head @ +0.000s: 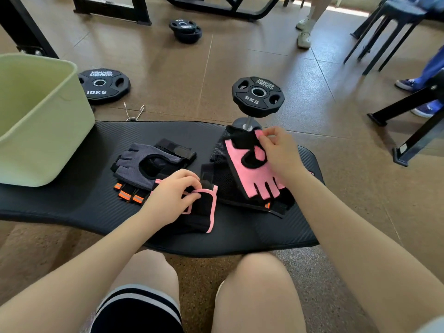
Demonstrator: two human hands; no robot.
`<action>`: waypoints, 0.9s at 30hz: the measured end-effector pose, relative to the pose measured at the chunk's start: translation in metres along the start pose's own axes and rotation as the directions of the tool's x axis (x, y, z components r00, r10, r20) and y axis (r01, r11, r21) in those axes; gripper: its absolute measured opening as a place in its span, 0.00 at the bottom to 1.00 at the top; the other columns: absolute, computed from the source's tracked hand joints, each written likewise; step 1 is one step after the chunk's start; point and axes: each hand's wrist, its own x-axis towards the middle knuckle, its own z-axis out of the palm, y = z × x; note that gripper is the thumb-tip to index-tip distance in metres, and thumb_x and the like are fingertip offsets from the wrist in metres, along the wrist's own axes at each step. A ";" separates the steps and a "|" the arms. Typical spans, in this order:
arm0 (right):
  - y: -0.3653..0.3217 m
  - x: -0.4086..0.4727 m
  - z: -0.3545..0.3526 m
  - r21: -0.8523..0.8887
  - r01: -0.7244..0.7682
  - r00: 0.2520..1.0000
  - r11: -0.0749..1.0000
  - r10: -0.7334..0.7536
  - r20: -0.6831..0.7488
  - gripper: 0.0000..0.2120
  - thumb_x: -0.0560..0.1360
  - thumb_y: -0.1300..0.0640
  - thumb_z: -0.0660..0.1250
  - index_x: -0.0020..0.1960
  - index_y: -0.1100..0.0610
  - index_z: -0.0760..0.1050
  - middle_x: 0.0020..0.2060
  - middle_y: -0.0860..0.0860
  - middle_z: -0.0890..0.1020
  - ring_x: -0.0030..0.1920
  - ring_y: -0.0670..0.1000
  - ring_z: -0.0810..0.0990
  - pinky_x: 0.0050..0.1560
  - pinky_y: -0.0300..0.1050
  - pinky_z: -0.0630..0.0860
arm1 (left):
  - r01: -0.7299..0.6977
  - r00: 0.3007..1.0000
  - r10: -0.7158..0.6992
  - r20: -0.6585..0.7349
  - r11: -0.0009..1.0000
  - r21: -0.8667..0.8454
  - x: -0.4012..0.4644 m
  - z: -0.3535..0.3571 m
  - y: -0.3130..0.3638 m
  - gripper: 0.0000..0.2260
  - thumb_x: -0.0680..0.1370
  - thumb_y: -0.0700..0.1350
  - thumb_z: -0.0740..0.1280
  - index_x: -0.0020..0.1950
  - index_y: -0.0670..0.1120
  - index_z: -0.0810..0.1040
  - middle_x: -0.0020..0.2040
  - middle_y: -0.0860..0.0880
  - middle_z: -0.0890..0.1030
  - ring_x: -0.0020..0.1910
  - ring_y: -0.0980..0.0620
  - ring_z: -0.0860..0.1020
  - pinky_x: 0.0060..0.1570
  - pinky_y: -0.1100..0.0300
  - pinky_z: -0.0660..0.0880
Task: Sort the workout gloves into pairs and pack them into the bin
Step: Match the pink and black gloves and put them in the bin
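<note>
On the black mat (pixel 72 200) lie two pink-and-black gloves (pixel 254 174), one grey glove (pixel 146 162) and one orange-striped glove (pixel 129 192); the black ones underneath cannot be counted. One pale green bin (pixel 48 131). Around it sit four weight plates (pixel 104 84), one on a dumbbell handle.

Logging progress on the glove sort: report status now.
Left hand pinching pink-trimmed black glove; right hand holding pink glove. Grey glove on mat. Green bin beside them. Nothing blocking.
</note>
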 end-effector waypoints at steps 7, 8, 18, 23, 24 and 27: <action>-0.004 -0.002 0.051 0.005 -0.071 0.971 0.997 0.068 0.229 0.10 0.77 0.53 0.63 0.53 0.58 0.76 0.48 0.53 0.81 0.48 0.51 0.78 0.51 0.45 0.74 | -0.007 0.999 0.011 -0.049 0.997 0.081 -0.012 0.015 0.004 0.06 0.73 0.40 0.68 0.49 0.41 0.79 0.47 0.51 0.75 0.46 0.54 0.74 0.46 0.64 0.67; 0.004 -0.005 0.051 -0.061 -0.018 0.966 0.998 0.033 0.257 0.10 0.77 0.56 0.62 0.54 0.59 0.77 0.50 0.53 0.81 0.51 0.51 0.78 0.54 0.45 0.73 | -0.008 0.998 0.013 -0.057 0.997 0.080 -0.014 0.017 0.005 0.06 0.73 0.40 0.69 0.48 0.42 0.79 0.45 0.52 0.74 0.45 0.54 0.74 0.46 0.62 0.68; 0.091 0.026 -0.029 -0.449 -0.270 0.960 0.852 0.272 -0.062 0.24 0.73 0.48 0.66 0.66 0.55 0.69 0.63 0.57 0.76 0.64 0.60 0.72 0.63 0.56 0.69 | -0.190 0.977 0.203 -0.066 0.968 0.162 -0.009 0.030 0.033 0.10 0.73 0.51 0.60 0.43 0.48 0.78 0.45 0.54 0.79 0.40 0.58 0.72 0.34 0.67 0.68; 0.071 0.015 -0.040 -0.247 0.001 0.990 0.969 -0.036 -0.137 0.11 0.73 0.58 0.63 0.54 0.59 0.75 0.51 0.58 0.79 0.54 0.60 0.76 0.57 0.57 0.71 | -0.382 0.894 0.440 -0.088 0.849 0.365 -0.010 0.032 0.042 0.07 0.76 0.44 0.62 0.43 0.45 0.78 0.42 0.49 0.80 0.37 0.49 0.77 0.36 0.59 0.73; 0.061 0.007 -0.047 -0.179 0.091 0.986 0.980 -0.113 -0.120 0.11 0.72 0.60 0.62 0.54 0.60 0.75 0.48 0.56 0.79 0.52 0.59 0.76 0.55 0.55 0.72 | -0.390 0.887 0.453 -0.088 0.838 0.382 -0.008 0.033 0.042 0.07 0.76 0.43 0.62 0.42 0.44 0.78 0.41 0.48 0.80 0.37 0.47 0.76 0.37 0.55 0.74; 0.021 -0.024 -0.070 -0.160 0.310 0.945 0.937 -0.322 -0.055 0.12 0.69 0.62 0.59 0.51 0.60 0.75 0.37 0.47 0.77 0.40 0.47 0.75 0.46 0.43 0.70 | -0.319 0.928 0.368 -0.061 0.867 0.383 -0.003 0.035 0.035 0.08 0.75 0.44 0.59 0.41 0.43 0.77 0.40 0.47 0.79 0.36 0.45 0.77 0.31 0.56 0.75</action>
